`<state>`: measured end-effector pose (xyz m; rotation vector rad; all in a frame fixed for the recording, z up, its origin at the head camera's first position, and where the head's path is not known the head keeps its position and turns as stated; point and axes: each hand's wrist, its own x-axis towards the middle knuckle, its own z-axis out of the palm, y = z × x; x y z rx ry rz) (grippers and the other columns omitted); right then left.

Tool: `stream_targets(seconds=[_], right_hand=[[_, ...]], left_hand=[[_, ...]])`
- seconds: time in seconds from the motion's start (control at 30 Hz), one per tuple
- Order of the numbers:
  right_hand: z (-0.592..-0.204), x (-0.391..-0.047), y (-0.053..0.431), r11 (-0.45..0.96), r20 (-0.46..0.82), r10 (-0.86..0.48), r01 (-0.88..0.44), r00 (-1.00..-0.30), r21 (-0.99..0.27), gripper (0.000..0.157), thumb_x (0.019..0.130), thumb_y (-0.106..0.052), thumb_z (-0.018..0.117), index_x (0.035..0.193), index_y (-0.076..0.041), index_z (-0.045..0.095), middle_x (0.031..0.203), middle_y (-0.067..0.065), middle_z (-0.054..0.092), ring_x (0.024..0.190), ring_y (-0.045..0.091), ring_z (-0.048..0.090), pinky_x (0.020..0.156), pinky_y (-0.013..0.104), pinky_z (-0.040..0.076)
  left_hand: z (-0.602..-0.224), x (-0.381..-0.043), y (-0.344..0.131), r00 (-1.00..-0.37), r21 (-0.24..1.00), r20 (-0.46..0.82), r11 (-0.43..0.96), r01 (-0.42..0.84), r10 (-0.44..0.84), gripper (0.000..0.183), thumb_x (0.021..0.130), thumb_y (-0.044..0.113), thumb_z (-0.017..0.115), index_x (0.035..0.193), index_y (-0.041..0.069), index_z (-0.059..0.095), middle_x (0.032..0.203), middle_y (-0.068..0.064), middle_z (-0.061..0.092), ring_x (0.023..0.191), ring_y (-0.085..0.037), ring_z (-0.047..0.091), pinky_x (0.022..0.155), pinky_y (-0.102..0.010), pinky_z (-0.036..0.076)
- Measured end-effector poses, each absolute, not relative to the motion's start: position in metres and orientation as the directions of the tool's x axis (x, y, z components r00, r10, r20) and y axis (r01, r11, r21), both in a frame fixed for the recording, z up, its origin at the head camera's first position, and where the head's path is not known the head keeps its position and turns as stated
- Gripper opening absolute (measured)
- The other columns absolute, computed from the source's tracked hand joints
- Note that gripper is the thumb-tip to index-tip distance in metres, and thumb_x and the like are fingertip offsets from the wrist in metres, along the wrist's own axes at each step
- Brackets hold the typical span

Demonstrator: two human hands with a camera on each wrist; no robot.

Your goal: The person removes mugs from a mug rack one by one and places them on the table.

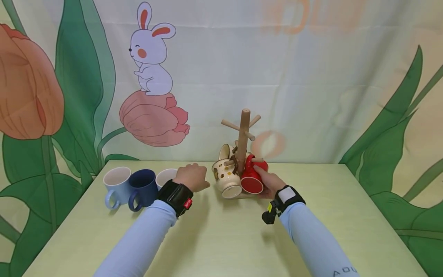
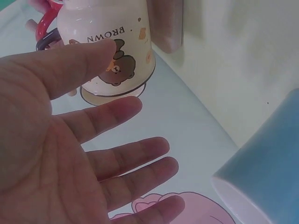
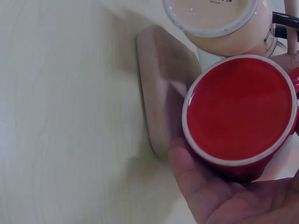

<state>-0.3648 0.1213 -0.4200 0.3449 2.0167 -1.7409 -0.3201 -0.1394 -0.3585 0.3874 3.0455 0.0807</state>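
Note:
My right hand (image 1: 271, 182) grips a red mug (image 1: 252, 184), thumb on its upper side and fingers around it. That mug lies tipped on a lower peg of the wooden mug tree (image 1: 245, 127), its red base (image 3: 240, 109) facing the right wrist camera. Beside it hangs a cream mug (image 1: 225, 174) with a printed pattern, and another cream mug (image 1: 225, 151) sits behind, partly hidden. My left hand (image 1: 193, 177) holds nothing; its fingers (image 2: 135, 151) are spread near the cream mug with a bear print (image 2: 117, 70).
On the left of the table stand a light blue mug (image 1: 117, 184), a dark blue mug (image 1: 143, 188) and a third mug (image 1: 165, 177), partly hidden by my left hand. Upper pegs (image 1: 230, 124) of the tree bear no mugs. A printed curtain (image 1: 214, 77) hangs behind the table.

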Motion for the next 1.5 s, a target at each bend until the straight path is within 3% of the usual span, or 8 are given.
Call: stream_targets(seconds=[0.57,0.83,1.07,1.27,1.5], right_hand=[[-0.426,-0.365,0.118,0.114,-0.434,-0.025,0.429,-0.9,-0.896,0.077,0.098,-0.055,0.049,0.143,0.005,0.034,0.129,0.023,0.053,0.101,0.033,0.06,0.092,0.048,0.052],[-0.421,-0.359,0.119,0.126,-0.421,0.003,0.418,-0.907,-0.9,0.076,0.099,-0.054,0.049,0.144,0.005,0.031,0.133,0.024,0.051,0.107,0.036,0.057,0.098,0.05,0.048],[-0.416,-0.353,0.122,0.142,-0.408,0.016,0.406,-0.913,-0.903,0.077,0.098,-0.054,0.051,0.145,0.004,0.031,0.135,0.024,0.05,0.112,0.037,0.057,0.095,0.047,0.05],[-0.413,-0.35,0.131,0.155,-0.382,0.066,0.388,-0.922,-0.909,0.08,0.097,-0.056,0.052,0.143,0.006,0.031,0.132,0.023,0.049,0.106,0.034,0.058,0.09,0.042,0.054],[-0.407,-0.344,0.141,0.144,-0.353,0.091,0.363,-0.931,-0.921,0.079,0.098,-0.052,0.052,0.144,0.007,0.029,0.135,0.024,0.047,0.113,0.037,0.053,0.098,0.047,0.048]], left_hand=[[-0.358,-0.316,-0.138,-0.965,0.072,-0.065,0.965,0.25,0.255,0.037,0.089,0.035,0.073,0.11,0.004,0.069,0.096,-0.013,0.067,0.088,-0.03,0.064,0.079,-0.05,0.054],[-0.358,-0.315,-0.139,-0.963,0.079,-0.06,0.963,0.256,0.261,0.037,0.089,0.035,0.073,0.11,0.004,0.069,0.097,-0.013,0.067,0.09,-0.031,0.064,0.079,-0.051,0.054],[-0.359,-0.313,-0.139,-0.963,0.077,-0.042,0.962,0.264,0.267,0.036,0.089,0.034,0.073,0.108,0.004,0.07,0.097,-0.013,0.068,0.088,-0.031,0.065,0.078,-0.051,0.054],[-0.357,-0.31,-0.14,-0.959,0.086,-0.028,0.957,0.278,0.282,0.034,0.089,0.034,0.073,0.106,0.004,0.07,0.096,-0.013,0.067,0.089,-0.032,0.064,0.077,-0.052,0.054],[-0.358,-0.307,-0.14,-0.958,0.089,-0.016,0.955,0.283,0.286,0.035,0.09,0.033,0.072,0.108,0.004,0.069,0.098,-0.014,0.067,0.091,-0.033,0.063,0.079,-0.052,0.053]])
